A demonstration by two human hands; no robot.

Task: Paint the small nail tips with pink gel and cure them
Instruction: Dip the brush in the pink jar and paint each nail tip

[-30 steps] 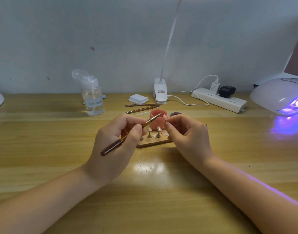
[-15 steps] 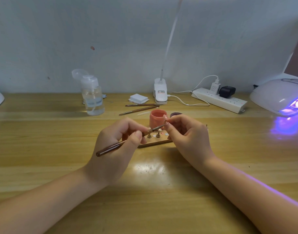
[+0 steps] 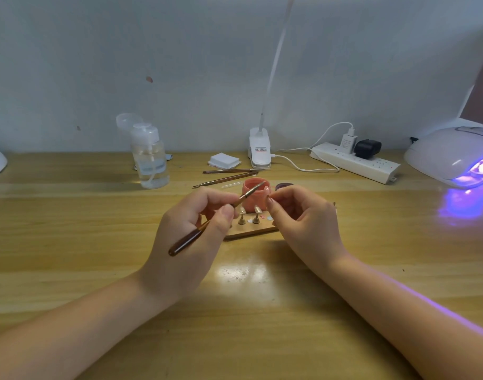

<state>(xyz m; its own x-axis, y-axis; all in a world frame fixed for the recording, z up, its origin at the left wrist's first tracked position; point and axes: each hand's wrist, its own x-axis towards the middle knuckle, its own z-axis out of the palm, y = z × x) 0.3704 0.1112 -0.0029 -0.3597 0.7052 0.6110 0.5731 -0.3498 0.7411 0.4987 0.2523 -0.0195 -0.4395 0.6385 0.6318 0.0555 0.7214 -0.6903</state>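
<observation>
My left hand [image 3: 191, 242] grips a brown-handled brush [image 3: 204, 229], its bristle end raised over the open pink gel jar [image 3: 255, 194]. My right hand [image 3: 306, 223] pinches a small nail tip stand [image 3: 269, 199] between thumb and forefinger, just right of the jar. Two more nail tips on gold stands [image 3: 248, 215] sit upright on a small wooden board [image 3: 251, 231] between my hands. At the far right a white curing lamp [image 3: 451, 157] glows violet.
A clear pump bottle [image 3: 150, 157] stands at the back left. Two spare brushes [image 3: 226, 175], a stack of white pads [image 3: 224, 161], a clip lamp base [image 3: 259, 149] and a power strip [image 3: 355, 163] with cables line the back. A dark lid [image 3: 284, 185] lies behind my right hand.
The brush tip dropped toward the nail tip in my right hand, then lifted back up to the mouth of the pink jar. My right hand stayed put.
</observation>
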